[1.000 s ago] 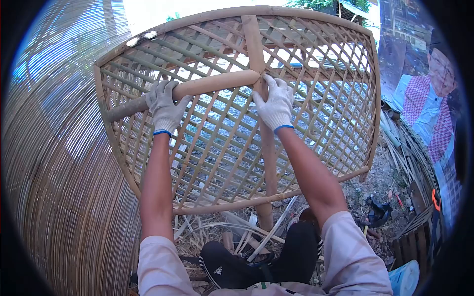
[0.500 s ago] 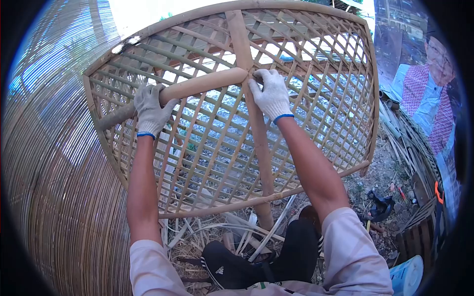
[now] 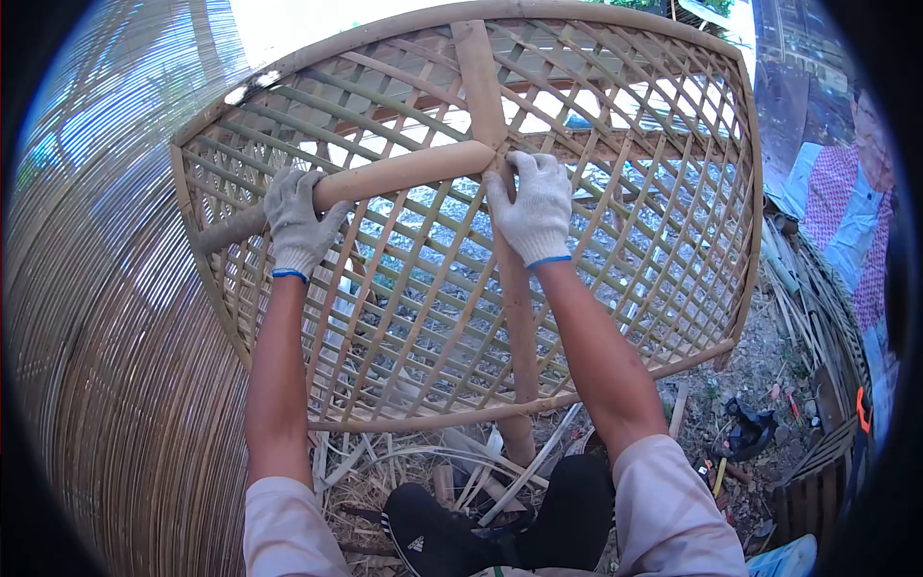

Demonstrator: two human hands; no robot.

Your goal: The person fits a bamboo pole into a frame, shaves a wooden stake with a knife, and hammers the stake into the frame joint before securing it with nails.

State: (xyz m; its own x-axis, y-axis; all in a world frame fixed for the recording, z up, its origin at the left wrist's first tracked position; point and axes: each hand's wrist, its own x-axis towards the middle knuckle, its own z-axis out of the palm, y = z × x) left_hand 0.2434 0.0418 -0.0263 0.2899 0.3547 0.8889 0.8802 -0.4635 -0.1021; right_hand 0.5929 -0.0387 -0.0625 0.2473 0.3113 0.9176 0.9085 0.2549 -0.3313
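A curved bamboo lattice panel [image 3: 423,421] stands before me, with a vertical pole [image 3: 478,82] through its middle. A thick bamboo piece [image 3: 404,176] runs from the panel's left side to that pole. Gloved in white, my left hand [image 3: 300,219] wraps round the thick piece near its middle. My right hand [image 3: 535,207], also gloved, is at the joint where piece and pole meet; its thumb and fingers are bent at the pole. Its fingertips are partly hidden behind the lattice and pole.
A bamboo slat screen [image 3: 125,365] curves along the left. Bamboo strips [image 3: 481,471] litter the ground by my legs. At the right are a black plastic bag [image 3: 748,430], an orange-handled tool [image 3: 862,411], a printed banner [image 3: 827,192] and a blue-white container [image 3: 784,560].
The panel and both hands appear slightly further right and lower in view. My right hand sits a little lower beside the joint, while my left hand keeps its hold.
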